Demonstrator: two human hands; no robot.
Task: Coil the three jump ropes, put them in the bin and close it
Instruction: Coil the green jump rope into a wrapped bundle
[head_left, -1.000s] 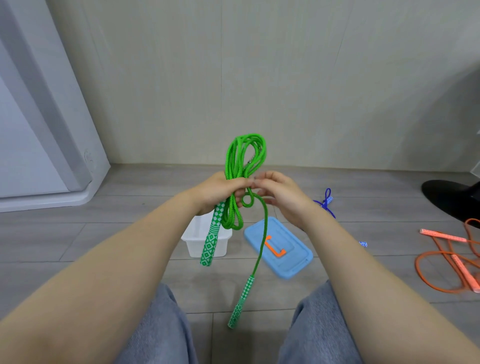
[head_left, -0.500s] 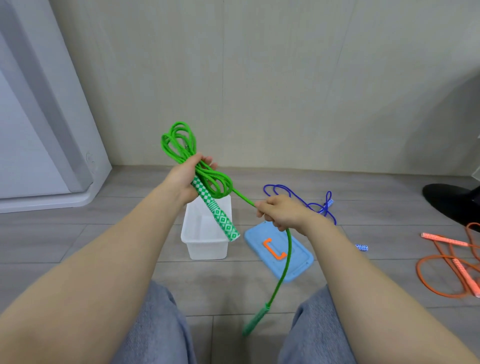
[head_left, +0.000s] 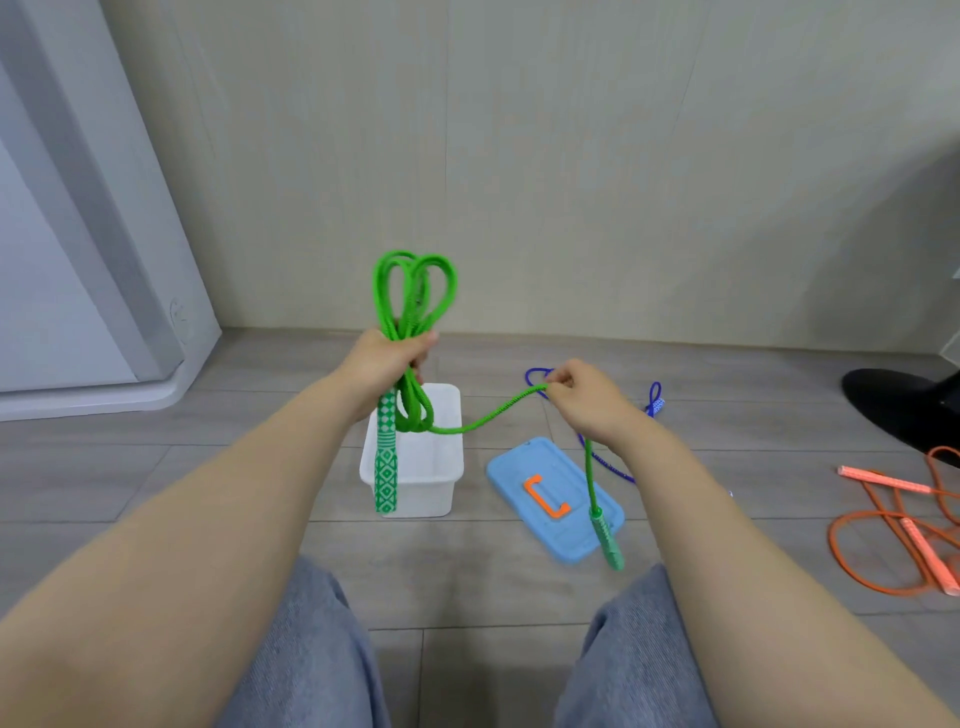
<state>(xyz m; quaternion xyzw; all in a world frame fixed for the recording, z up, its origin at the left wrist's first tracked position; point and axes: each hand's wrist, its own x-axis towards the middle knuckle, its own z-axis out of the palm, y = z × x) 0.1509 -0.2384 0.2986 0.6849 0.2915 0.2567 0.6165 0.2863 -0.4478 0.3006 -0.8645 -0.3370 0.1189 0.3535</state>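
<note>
My left hand grips the coiled loops of the green jump rope above the white bin; one patterned green handle hangs down in front of the bin. My right hand pinches the rope's free tail, whose other handle dangles over the blue lid with its orange handle. The blue jump rope lies on the floor behind my right hand, partly hidden. An orange jump rope lies loose at the right.
The open bin stands on the grey plank floor near the wall, with the lid flat to its right. A black round base sits at the far right. A white door frame is on the left. My knees are at the bottom.
My left hand has brought the coil back upright over the bin. My right hand has lifted and moved right, drawing the tail out sideways, and the free handle now hangs over the lid.
</note>
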